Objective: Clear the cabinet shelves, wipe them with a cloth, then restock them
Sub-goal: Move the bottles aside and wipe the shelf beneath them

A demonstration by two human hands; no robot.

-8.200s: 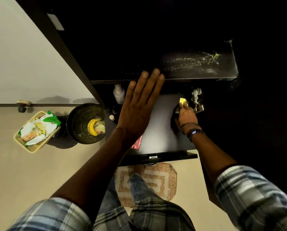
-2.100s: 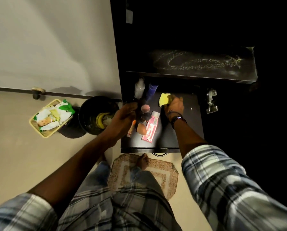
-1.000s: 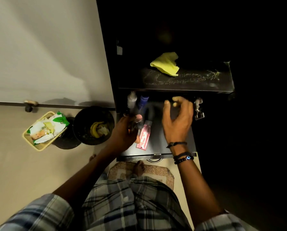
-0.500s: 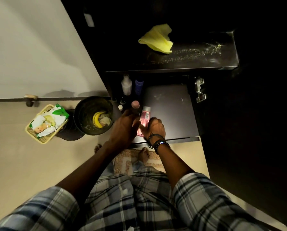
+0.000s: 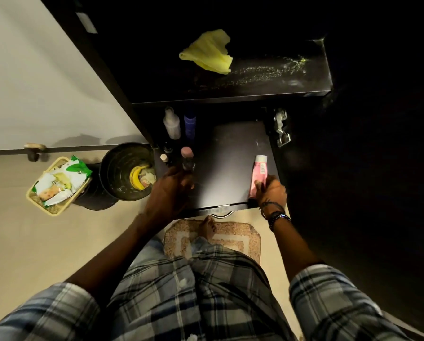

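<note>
Restocking seems underway: yellow cloth [image 5: 207,54] lies on streaky upper shelf [image 5: 267,84], L hand [image 5: 171,190] w/ fingers curled round pink-capped bottle [image 5: 187,158] at left of lower shelf [image 5: 230,163], R hand [image 5: 272,190] fingers pinching pink tube [image 5: 259,174] by its right edge; upper shelf not yet restocked

Lower shelf [image 5: 228,163]: right hand [image 5: 271,190] holds the pink tube [image 5: 259,172] at the near right edge; left hand [image 5: 171,190] grips a pink-capped bottle [image 5: 187,157] at the left. White bottle [image 5: 171,124] and blue bottle [image 5: 190,124] stand far left. Upper shelf [image 5: 267,80]: yellow cloth [image 5: 207,54] lies crumpled.
</note>
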